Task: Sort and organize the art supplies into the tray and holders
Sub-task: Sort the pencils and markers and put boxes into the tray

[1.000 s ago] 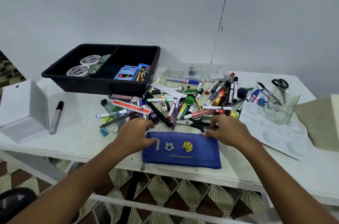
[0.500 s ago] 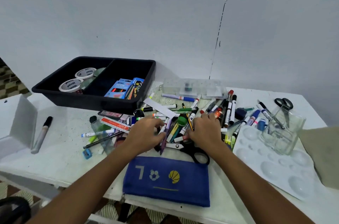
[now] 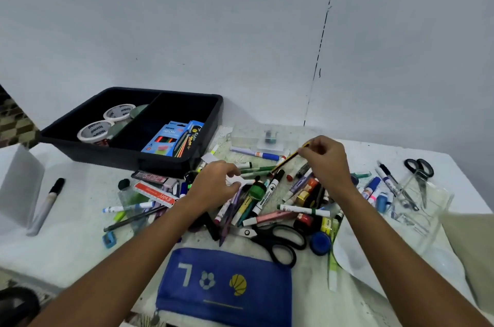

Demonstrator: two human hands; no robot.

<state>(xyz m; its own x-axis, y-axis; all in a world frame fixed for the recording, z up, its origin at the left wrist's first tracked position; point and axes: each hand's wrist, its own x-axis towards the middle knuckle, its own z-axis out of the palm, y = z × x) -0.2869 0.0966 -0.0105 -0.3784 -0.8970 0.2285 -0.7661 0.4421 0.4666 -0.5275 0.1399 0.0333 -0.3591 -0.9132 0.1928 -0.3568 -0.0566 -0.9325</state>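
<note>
The black two-compartment tray [image 3: 208, 123] sits at the back left of the white table [image 3: 66, 233] and serves as the landmark here. Its left compartment holds two white tape rolls [image 3: 107, 124]; its right compartment holds a blue box of neon colour pencils [image 3: 167, 138] leaning beside a second pencil pack.

Just in front of and to the right of the tray lies the heap of markers and pens [image 3: 267, 198]. The right hand [image 3: 327, 163] is raised over the back of this heap, to the right of the tray, its thumb and fingers pinching the upper end of a yellow-and-black striped pencil [image 3: 290, 156] that slants down toward the pile. The left hand [image 3: 216, 185] rests on the heap just in front of the tray's right corner, fingers curled down among the pens around a white strip; whether it truly grips anything I cannot tell.

In front of the heap, further from the tray, lie black-handled scissors [image 3: 278, 242] and, nearest the camera, a blue zip pencil case [image 3: 227, 286]. Well to the right of the tray stands a clear glass holder [image 3: 425, 206] with a smaller pair of scissors [image 3: 419, 170] leaning in it. To the left of the tray, a grey marker with a black cap [image 3: 46, 205] lies beside a white box [image 3: 18, 187].
</note>
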